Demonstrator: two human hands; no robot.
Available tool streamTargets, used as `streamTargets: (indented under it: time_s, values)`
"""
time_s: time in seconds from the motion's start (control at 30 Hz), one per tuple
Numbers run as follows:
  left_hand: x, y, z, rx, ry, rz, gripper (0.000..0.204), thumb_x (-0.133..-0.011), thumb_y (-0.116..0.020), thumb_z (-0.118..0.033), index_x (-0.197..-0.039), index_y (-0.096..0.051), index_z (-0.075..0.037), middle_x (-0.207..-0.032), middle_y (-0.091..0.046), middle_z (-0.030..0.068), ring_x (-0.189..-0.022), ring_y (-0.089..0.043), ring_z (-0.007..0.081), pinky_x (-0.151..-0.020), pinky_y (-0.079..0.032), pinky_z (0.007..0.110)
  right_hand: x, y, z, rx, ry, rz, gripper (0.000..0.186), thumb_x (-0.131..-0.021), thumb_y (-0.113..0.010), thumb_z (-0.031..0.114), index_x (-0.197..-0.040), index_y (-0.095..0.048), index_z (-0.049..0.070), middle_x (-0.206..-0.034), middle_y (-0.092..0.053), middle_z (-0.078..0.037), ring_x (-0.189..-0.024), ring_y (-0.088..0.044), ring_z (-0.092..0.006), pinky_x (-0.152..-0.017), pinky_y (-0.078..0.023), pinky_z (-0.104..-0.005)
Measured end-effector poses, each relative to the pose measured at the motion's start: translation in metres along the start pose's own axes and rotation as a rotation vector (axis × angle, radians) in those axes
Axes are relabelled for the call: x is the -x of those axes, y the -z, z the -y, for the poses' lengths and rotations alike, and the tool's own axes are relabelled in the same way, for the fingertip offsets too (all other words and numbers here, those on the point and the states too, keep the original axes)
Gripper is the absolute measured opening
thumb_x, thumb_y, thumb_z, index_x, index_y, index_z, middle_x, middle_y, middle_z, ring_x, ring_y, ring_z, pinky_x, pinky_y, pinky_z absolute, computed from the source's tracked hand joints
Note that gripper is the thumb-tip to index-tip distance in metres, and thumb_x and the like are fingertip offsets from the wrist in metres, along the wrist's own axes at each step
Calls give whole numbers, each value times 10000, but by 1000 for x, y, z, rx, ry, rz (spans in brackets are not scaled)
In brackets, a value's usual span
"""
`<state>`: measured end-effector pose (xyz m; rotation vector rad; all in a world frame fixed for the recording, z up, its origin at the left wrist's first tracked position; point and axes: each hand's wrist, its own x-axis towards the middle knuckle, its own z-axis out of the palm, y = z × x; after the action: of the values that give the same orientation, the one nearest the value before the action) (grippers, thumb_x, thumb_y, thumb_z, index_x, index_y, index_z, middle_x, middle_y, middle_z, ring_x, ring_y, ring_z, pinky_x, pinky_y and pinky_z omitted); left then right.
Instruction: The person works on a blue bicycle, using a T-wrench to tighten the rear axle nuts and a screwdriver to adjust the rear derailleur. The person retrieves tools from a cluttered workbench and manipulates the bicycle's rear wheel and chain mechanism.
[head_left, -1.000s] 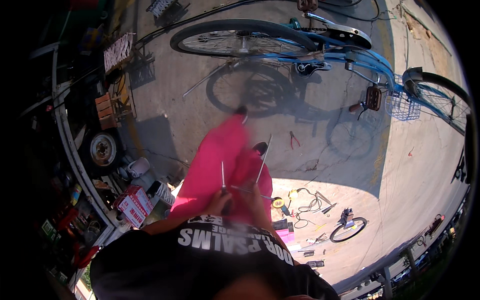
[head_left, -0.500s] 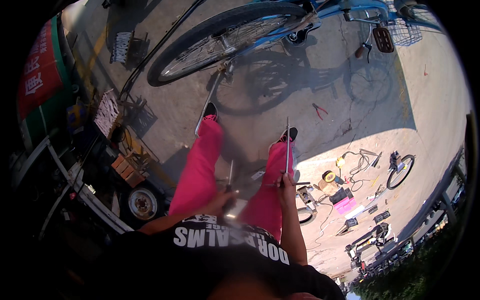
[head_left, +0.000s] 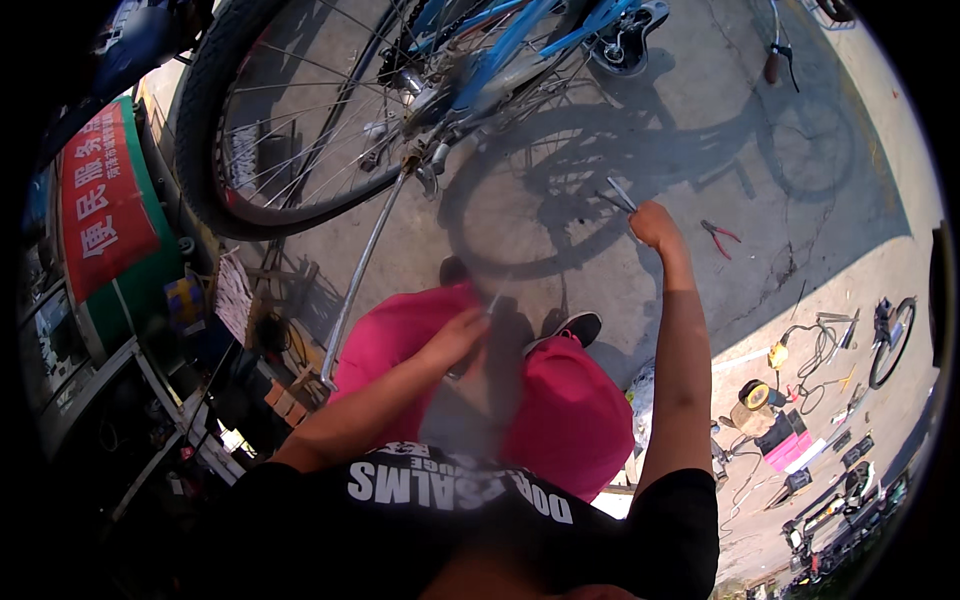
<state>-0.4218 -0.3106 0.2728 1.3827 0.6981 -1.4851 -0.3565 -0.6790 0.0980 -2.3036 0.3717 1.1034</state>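
Note:
My right hand (head_left: 652,224) is stretched forward, closed around a metal tool (head_left: 619,192) with slim silvery arms, over the bicycle's shadow. Nearer my body, above my pink-trousered legs, my left hand (head_left: 458,338) grips a tool with a thin metal shaft (head_left: 496,298); its handle is mostly hidden and the shaft is blurred. Ahead on the left is a blue bicycle (head_left: 497,62) with its spoked wheel (head_left: 222,190) toward me. From its hub area a long metal rod (head_left: 362,285) reaches back toward my left leg. Neither hand touches the bicycle.
Red-handled pliers (head_left: 720,238) lie on the concrete to the right. Beyond them are a yellow power tool (head_left: 756,394), cables, a pink box (head_left: 788,450) and a small wheel (head_left: 893,342). A red banner (head_left: 105,200) and bricks (head_left: 285,402) stand at left. A saddle (head_left: 628,45) is ahead.
My right hand has moved from beside my right leg forward over the bicycle's shadow, carrying its tool. My left hand has risen slightly forward. The bicycle wheel now appears larger and closer.

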Motion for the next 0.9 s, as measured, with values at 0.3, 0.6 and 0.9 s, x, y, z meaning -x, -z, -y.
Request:
streamTargets:
  time_s: [0.3, 0.6, 0.9]
  values:
    - [-51, 2, -38, -24, -94, -6, 511, -961, -464, -282, -1372, -292, -32, -605, -538, 86, -391, -522, 180, -358, -431, 288, -3, 20, -24, 54, 65, -44, 260, -791, -590, 185, -826, -651, -66, -818, -629, -284, -798, -629, -410, -697, -491, -441]
    - [-150, 14, -54, -85, -436, -77, 442, -935, -504, -274, -1271, -385, -12, -659, -566, 105, -488, -588, 197, -439, -488, 322, 2, 59, -32, -101, 198, 74, 230, -833, -600, 201, -905, -666, -8, -650, -590, -94, -631, -550, -207, -599, -418, -348]
    - [-331, 17, -2, -857, -452, -607, 292, -853, -510, -186, -1080, -549, -7, -954, -651, 214, -837, -652, 369, -701, -520, 450, 148, 52, 1, -1040, 497, -151, 265, -931, -526, 159, -1099, -602, -30, -599, -393, 48, -543, -353, -53, -512, -280, -215]
